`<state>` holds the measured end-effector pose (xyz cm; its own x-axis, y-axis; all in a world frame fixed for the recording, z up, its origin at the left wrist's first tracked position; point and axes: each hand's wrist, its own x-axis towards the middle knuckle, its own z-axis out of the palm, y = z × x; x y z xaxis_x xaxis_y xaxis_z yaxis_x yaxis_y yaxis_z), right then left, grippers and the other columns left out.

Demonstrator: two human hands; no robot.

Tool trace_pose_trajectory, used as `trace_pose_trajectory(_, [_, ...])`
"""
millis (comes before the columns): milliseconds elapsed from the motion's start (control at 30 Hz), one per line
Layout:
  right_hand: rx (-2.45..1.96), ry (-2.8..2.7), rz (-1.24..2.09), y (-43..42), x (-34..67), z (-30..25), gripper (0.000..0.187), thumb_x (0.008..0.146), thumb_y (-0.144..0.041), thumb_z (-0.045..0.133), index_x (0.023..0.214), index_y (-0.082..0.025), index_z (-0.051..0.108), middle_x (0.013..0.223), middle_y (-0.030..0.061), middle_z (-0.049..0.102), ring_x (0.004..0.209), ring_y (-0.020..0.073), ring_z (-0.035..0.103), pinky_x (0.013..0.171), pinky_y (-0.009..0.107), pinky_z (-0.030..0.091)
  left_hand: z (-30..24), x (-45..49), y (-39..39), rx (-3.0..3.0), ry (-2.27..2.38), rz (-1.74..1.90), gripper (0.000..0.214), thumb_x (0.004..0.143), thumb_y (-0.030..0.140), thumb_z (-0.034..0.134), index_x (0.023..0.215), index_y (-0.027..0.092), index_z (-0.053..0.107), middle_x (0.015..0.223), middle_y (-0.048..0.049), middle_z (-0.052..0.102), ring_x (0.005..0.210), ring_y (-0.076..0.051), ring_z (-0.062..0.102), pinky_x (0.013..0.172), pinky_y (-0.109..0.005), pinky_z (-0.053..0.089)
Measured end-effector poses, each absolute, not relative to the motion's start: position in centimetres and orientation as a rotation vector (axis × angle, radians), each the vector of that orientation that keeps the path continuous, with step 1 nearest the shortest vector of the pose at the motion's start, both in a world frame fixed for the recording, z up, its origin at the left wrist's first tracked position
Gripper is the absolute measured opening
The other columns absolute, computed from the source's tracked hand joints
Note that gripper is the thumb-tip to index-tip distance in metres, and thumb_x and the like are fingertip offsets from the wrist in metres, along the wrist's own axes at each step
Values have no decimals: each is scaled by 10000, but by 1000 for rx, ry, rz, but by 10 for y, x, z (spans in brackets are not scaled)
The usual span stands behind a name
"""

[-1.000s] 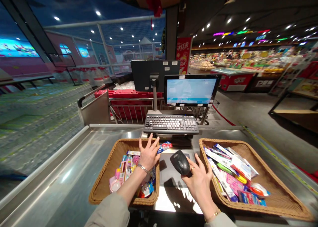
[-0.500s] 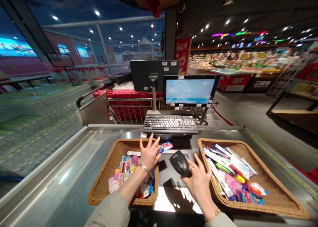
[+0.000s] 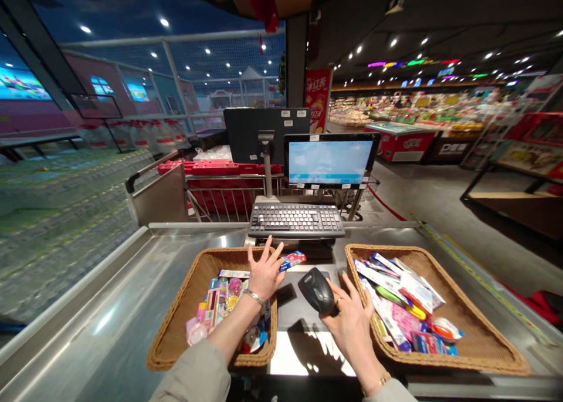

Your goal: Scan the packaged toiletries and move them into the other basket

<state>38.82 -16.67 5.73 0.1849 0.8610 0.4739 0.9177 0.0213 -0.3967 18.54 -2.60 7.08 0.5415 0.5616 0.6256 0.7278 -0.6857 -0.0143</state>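
Observation:
In my left hand [image 3: 265,273] is a small blue, red and white box [image 3: 293,261], pinched near the thumb with the other fingers spread. This hand is over the inner edge of the left wicker basket [image 3: 169,326], which holds several small packaged goods [image 3: 212,308]. My right hand [image 3: 350,320] grips a black barcode scanner [image 3: 315,290], its head tilted toward the box. Beside that hand stands the right wicker basket [image 3: 475,331], with toothbrush packs [image 3: 385,311] and other colourful packages heaped at its left side.
A keyboard [image 3: 297,219] sits behind the baskets below a lit monitor [image 3: 329,161]; a second screen [image 3: 264,135] faces away. The metal counter [image 3: 109,308] runs under both baskets. Beyond it is a metal cart [image 3: 220,196] with red contents.
The view has turned slightly right, so the baskets and monitor appear shifted left. Both hands keep nearly the same pose, with the box and scanner still held.

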Motion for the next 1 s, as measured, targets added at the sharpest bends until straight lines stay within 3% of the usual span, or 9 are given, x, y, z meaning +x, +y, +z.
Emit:
trace_pose_trajectory(500, [-2011, -1458, -227, -188, 412, 55, 294, 691, -232, 586, 951, -301, 703, 1215, 1, 669, 1311, 326, 425, 1100, 611, 119, 76, 227, -23, -2609, -933, -918, 222, 815, 309, 638, 1031, 279, 676, 1386, -51, 564, 1408, -335, 340, 1117, -723, -73])
trace_pose_trajectory(1000, [-2124, -1296, -297, -214, 447, 53, 291, 758, -352, 598, 1028, -312, 699, 1186, 9, 685, 1318, 326, 419, 1087, 598, 97, 81, 277, -27, -2694, -785, -953, 225, 828, 317, 625, 1046, 293, 675, 1384, -50, 567, 1399, -340, 356, 1109, -731, -78])
